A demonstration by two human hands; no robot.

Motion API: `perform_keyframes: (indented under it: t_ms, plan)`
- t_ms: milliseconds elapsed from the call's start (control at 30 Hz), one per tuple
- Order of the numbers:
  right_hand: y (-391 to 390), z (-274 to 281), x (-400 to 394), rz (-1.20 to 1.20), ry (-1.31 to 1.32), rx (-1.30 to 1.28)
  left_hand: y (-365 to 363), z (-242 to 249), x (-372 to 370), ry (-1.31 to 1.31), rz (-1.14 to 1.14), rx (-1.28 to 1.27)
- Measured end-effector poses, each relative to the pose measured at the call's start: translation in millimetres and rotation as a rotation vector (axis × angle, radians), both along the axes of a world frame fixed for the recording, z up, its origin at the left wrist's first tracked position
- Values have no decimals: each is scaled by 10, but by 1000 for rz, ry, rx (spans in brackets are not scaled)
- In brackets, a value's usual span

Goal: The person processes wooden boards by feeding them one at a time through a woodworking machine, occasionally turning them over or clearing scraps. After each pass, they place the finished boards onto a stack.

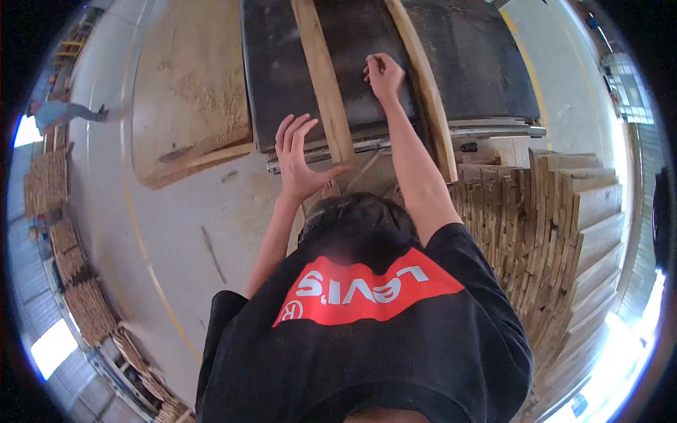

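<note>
A long wooden strip (321,67) lies across a dark flat worktop (278,63), its near end jutting past the metal edge. Just left of that end is my left hand (300,168), fingers spread and thumb stretched toward the strip. My right hand (386,76) is over the dark surface between this strip and a second wooden strip (422,77), which also overhangs the edge on the right. The right fingers are curled in toward the thumb; I cannot tell whether anything small is between them.
A pale board surface (190,92) strewn with wood shavings adjoins on the left. Stacked planks (536,233) stand close at my right. Another person (67,113) is at far left, near piles of wood (90,310). Yellow lines (144,247) mark the floor.
</note>
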State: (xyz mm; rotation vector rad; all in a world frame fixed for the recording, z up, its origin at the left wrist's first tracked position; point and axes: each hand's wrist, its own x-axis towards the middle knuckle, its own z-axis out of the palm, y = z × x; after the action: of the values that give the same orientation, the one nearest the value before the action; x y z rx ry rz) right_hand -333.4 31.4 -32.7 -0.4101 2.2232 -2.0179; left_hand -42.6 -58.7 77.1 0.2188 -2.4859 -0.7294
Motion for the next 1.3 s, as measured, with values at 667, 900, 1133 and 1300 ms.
perform_keyframes:
  t_ms: [667, 900, 1133, 1300]
  plan:
    - [1848, 868, 978, -238, 535, 743, -185, -640, -27, -505, -43, -72]
    - [1571, 952, 1313, -167, 281, 432, -182, -738, 8, -385, -68, -8]
    - [747, 721, 1378, -3, 73, 300, -222, -797, 0, -349, -92, 66]
    - [275, 534, 1304, -4, 70, 240, -225, -830, 21, -343, -99, 71]
